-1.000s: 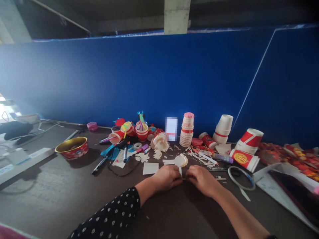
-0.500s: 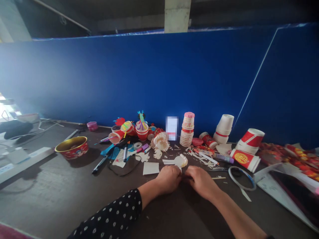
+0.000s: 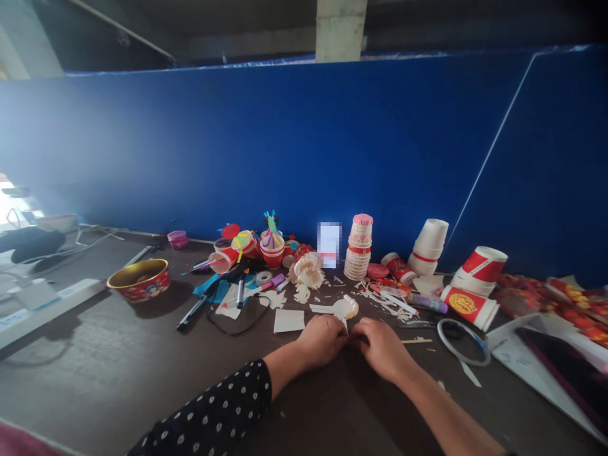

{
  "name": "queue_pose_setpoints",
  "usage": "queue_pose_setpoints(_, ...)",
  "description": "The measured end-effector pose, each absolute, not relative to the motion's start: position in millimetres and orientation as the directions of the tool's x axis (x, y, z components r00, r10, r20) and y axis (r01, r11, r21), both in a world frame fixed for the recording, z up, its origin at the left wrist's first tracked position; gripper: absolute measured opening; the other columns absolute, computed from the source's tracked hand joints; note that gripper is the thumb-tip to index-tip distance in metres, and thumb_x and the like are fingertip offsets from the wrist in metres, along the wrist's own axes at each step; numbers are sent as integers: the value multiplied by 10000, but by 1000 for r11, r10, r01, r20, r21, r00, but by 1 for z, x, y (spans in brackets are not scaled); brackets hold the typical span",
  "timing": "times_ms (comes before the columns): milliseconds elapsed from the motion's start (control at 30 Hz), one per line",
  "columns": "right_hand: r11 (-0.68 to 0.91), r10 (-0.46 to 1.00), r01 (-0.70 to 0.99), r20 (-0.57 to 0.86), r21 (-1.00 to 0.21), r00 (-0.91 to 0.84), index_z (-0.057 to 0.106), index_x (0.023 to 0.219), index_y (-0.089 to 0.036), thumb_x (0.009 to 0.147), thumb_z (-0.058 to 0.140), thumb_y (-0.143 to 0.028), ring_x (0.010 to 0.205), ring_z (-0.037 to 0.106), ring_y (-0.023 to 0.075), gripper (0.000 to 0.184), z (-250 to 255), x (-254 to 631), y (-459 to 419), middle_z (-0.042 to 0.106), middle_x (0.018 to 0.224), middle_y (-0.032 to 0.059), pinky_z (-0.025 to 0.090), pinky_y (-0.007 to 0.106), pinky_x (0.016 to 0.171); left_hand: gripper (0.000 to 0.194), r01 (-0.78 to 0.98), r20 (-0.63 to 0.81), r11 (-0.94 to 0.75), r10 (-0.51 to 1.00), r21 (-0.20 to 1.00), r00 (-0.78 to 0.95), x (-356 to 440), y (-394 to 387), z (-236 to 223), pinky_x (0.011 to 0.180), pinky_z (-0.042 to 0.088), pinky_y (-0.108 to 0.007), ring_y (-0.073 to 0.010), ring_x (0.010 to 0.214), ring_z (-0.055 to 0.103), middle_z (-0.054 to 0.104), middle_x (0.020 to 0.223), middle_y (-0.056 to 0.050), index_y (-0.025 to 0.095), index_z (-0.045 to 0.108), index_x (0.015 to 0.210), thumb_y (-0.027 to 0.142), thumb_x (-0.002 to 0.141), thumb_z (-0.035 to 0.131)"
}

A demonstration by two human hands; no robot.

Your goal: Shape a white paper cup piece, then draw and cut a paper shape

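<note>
- Left hand (image 3: 322,342) and right hand (image 3: 381,348) are curled, close together; I cannot tell what they hold.
- Paper flower (image 3: 346,308) lies on the table (image 3: 118,354) just past the hands; its long strip points left, its short strip points down, touching the hands.
- Red cup (image 3: 469,307) lies on its side; its yellow label cannot be read.

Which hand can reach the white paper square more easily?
Left, probably: the bare left hand lies nearest the flat white paper square, while the right hand sits farther off, on the other side of the left hand.
</note>
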State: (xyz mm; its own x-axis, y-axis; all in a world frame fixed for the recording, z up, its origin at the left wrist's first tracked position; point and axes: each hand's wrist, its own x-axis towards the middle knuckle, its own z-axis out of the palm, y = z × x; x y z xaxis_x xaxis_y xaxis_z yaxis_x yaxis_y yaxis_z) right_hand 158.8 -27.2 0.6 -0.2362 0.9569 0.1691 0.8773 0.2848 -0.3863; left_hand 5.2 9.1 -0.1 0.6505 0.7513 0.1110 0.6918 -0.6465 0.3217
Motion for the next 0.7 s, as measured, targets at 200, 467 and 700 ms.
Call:
queue_pose_setpoints(200,224,974,892,131,-392,-187,669,704,-207,719,541,-195,712,582,140,129,4,155,-25,660,757,24,348,208,611,172,594,154,-705,684,387,713,-3,11,-1,700,424,-239,-166,776,574,652,816,-37,178,652,811,208,780,486)
queue_pose_setpoints(467,213,975,902,136,-376,-174,680,703,-206,713,519,-168,697,593,143,165,2,155,-24,678,748,35,338,213,590,148,497,229,-789,592,362,773,-8,16,-7,702,420,-211,-141,768,568,636,814,-22,180,664,808,158,738,536)
queue_pose_setpoints(700,207,977,915,127,-347,-173,674,714,-207,699,514,-138,720,592,145,175,4,153,-26,674,764,35,346,210,608,150,534,207,-826,562,179,801,-5,12,-7,677,430,-237,-165,770,574,627,834,-31,186,667,796,210,758,524)
